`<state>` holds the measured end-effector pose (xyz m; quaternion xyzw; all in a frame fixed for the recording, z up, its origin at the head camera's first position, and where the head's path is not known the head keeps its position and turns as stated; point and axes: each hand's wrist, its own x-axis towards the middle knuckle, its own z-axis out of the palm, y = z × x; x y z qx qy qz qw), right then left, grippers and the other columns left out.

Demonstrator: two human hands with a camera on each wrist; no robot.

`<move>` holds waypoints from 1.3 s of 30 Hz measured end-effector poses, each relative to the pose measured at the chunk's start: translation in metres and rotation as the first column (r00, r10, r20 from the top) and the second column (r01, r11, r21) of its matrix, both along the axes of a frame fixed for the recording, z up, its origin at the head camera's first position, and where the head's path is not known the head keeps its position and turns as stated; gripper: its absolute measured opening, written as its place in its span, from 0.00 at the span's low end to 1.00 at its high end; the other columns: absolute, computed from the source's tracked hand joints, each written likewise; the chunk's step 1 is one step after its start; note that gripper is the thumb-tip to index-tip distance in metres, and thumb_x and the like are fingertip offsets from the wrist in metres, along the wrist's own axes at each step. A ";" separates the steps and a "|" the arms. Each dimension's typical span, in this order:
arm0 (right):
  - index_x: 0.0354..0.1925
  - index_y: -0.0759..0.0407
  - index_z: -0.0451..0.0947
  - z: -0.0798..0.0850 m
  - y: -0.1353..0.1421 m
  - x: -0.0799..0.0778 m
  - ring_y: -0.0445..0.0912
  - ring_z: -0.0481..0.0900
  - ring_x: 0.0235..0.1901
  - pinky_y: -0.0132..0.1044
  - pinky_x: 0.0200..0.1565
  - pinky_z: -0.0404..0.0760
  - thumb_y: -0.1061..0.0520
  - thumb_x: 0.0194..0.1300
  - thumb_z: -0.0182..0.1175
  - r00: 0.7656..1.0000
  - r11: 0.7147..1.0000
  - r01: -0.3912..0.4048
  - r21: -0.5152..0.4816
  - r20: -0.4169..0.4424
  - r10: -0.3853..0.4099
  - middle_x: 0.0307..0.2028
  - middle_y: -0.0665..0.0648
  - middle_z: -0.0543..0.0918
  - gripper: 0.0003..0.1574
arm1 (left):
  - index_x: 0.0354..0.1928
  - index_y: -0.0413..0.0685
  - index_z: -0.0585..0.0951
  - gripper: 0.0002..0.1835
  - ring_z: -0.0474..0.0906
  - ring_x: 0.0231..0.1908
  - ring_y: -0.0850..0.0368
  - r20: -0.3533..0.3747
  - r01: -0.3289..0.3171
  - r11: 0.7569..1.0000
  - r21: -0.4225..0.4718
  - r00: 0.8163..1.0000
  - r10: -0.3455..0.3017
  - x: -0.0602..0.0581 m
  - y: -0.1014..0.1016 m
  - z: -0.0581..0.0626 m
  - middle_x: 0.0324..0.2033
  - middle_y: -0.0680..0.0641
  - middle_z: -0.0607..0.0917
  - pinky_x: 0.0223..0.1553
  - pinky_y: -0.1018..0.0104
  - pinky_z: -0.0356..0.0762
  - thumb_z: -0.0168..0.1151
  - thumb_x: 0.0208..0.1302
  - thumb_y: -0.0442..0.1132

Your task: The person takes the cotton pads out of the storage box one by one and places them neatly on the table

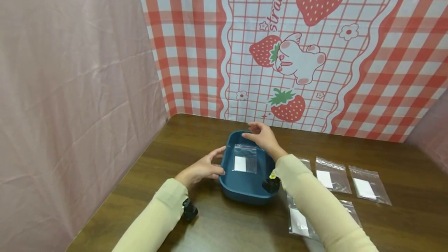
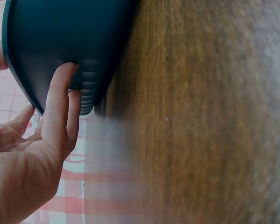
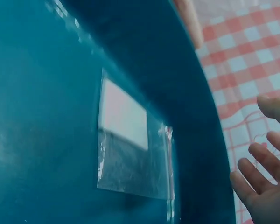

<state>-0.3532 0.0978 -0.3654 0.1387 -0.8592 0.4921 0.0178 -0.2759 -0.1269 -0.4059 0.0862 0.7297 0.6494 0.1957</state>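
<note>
A blue plastic bin (image 1: pixel 245 195) stands on the wooden table, with one clear zip bag (image 1: pixel 250 164) holding a white card lying flat in it. My left hand (image 1: pixel 205 166) is at the bin's left side. In the left wrist view, its extended fingers (image 2: pixel 58 100) touch the outer wall, with no grip visible. Over the far right rim is my right hand (image 1: pixel 264 139), its fingers loosely bent and apart, holding nothing. The right wrist view has this hand (image 3: pixel 266 182) beside the rim, and the bag (image 3: pixel 133 163) against the bin's inner wall.
Several more clear bags with white cards lie right of the bin, such as one bag (image 1: pixel 337 178) and another bag (image 1: pixel 372 186); my right sleeve (image 1: pixel 315 201) hides some partly. A strawberry-print cloth (image 1: pixel 196 49) hangs behind the table (image 1: pixel 157 170), and a pink curtain (image 1: pixel 80 88) at left.
</note>
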 end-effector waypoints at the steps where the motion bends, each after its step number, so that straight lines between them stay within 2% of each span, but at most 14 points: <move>1: 0.59 0.61 0.69 -0.001 -0.001 -0.001 0.57 0.70 0.54 0.50 0.50 0.73 0.51 0.58 0.65 1.000 1.000 -0.013 0.026 0.001 0.013 0.54 0.65 0.73 0.34 | 0.71 0.55 0.56 0.44 0.73 0.50 0.45 -0.001 0.002 1.000 0.000 1.000 -0.002 0.000 0.000 0.000 0.63 0.39 0.60 0.39 0.58 0.79 0.60 0.53 0.25; 5: 0.60 0.63 0.68 -0.006 -0.004 -0.005 0.60 0.69 0.54 0.51 0.50 0.73 0.53 0.58 0.65 0.997 0.991 -0.083 0.102 0.013 0.082 0.55 0.67 0.72 0.34 | 0.71 0.56 0.56 0.44 0.73 0.50 0.45 0.000 0.006 1.000 -0.003 1.000 -0.006 0.000 0.000 0.001 0.63 0.39 0.60 0.39 0.57 0.79 0.60 0.53 0.25; 8: 0.61 0.64 0.67 -0.011 -0.005 -0.008 0.59 0.69 0.55 0.51 0.51 0.72 0.53 0.57 0.65 0.986 0.973 -0.162 0.164 0.050 0.156 0.56 0.67 0.72 0.36 | 0.71 0.56 0.55 0.45 0.72 0.51 0.44 0.002 0.010 1.000 0.000 1.000 -0.010 0.001 -0.001 0.002 0.63 0.39 0.59 0.40 0.57 0.79 0.60 0.53 0.25; 15: 0.64 0.67 0.62 -0.024 -0.004 -0.011 0.59 0.63 0.61 0.52 0.58 0.65 0.52 0.53 0.68 0.947 0.892 -0.317 0.323 0.165 0.277 0.61 0.67 0.67 0.45 | 0.71 0.57 0.54 0.46 0.69 0.56 0.42 0.011 0.025 1.000 0.012 1.000 -0.025 0.001 -0.001 0.001 0.64 0.39 0.57 0.41 0.56 0.78 0.60 0.52 0.25; 18: 0.64 0.67 0.62 -0.025 -0.005 -0.011 0.60 0.62 0.62 0.53 0.59 0.63 0.51 0.51 0.70 0.926 0.844 -0.372 0.387 0.210 0.312 0.62 0.68 0.66 0.48 | 0.71 0.58 0.55 0.46 0.68 0.56 0.42 0.011 0.024 1.000 0.007 1.000 -0.025 0.001 -0.001 0.001 0.64 0.40 0.57 0.41 0.56 0.78 0.60 0.52 0.25; 22: 0.66 0.63 0.62 -0.023 -0.006 -0.009 0.59 0.60 0.62 0.54 0.60 0.61 0.51 0.49 0.71 0.898 0.782 -0.432 0.449 0.300 0.323 0.64 0.67 0.63 0.49 | 0.72 0.58 0.54 0.46 0.69 0.56 0.42 0.012 0.023 1.000 0.000 1.000 -0.023 0.001 -0.001 0.001 0.64 0.40 0.57 0.41 0.57 0.79 0.60 0.52 0.26; 28: 0.67 0.55 0.60 -0.021 -0.007 -0.005 0.58 0.56 0.64 0.57 0.61 0.57 0.51 0.46 0.74 0.855 0.721 -0.495 0.485 0.419 0.305 0.66 0.64 0.59 0.54 | 0.72 0.57 0.54 0.45 0.70 0.54 0.43 0.011 0.010 1.000 -0.007 1.000 -0.010 0.001 -0.001 0.000 0.64 0.40 0.58 0.40 0.58 0.79 0.59 0.53 0.25; 31: 0.67 0.53 0.61 -0.020 -0.006 -0.005 0.58 0.55 0.65 0.57 0.61 0.56 0.52 0.45 0.74 0.855 0.702 -0.496 0.510 0.428 0.293 0.67 0.63 0.58 0.54 | 0.72 0.56 0.54 0.45 0.71 0.53 0.44 0.006 0.009 1.000 -0.012 1.000 -0.009 0.000 -0.001 0.000 0.64 0.39 0.58 0.39 0.59 0.79 0.59 0.53 0.25; 34: 0.66 0.54 0.64 -0.021 -0.005 -0.006 0.58 0.58 0.63 0.56 0.60 0.60 0.54 0.46 0.74 0.863 0.690 -0.493 0.530 0.399 0.310 0.66 0.63 0.60 0.50 | 0.72 0.56 0.54 0.45 0.71 0.52 0.44 0.005 0.012 1.000 -0.011 1.000 -0.012 0.001 0.000 0.001 0.64 0.39 0.58 0.40 0.58 0.79 0.59 0.54 0.25; 37: 0.63 0.56 0.67 -0.021 -0.004 -0.006 0.55 0.65 0.58 0.51 0.57 0.67 0.55 0.47 0.73 0.869 0.684 -0.490 0.540 0.369 0.331 0.64 0.63 0.63 0.45 | 0.72 0.55 0.53 0.45 0.71 0.52 0.44 0.005 0.014 1.000 -0.006 1.000 -0.014 0.002 0.000 0.001 0.65 0.39 0.57 0.40 0.58 0.79 0.59 0.53 0.25; 39: 0.62 0.56 0.69 -0.021 -0.005 -0.006 0.52 0.71 0.50 0.46 0.51 0.72 0.57 0.48 0.72 0.873 0.688 -0.484 0.541 0.352 0.337 0.62 0.62 0.67 0.43 | 0.72 0.54 0.53 0.45 0.71 0.53 0.45 0.000 0.022 1.000 -0.005 1.000 -0.022 0.002 0.000 0.001 0.65 0.38 0.57 0.40 0.58 0.79 0.59 0.53 0.25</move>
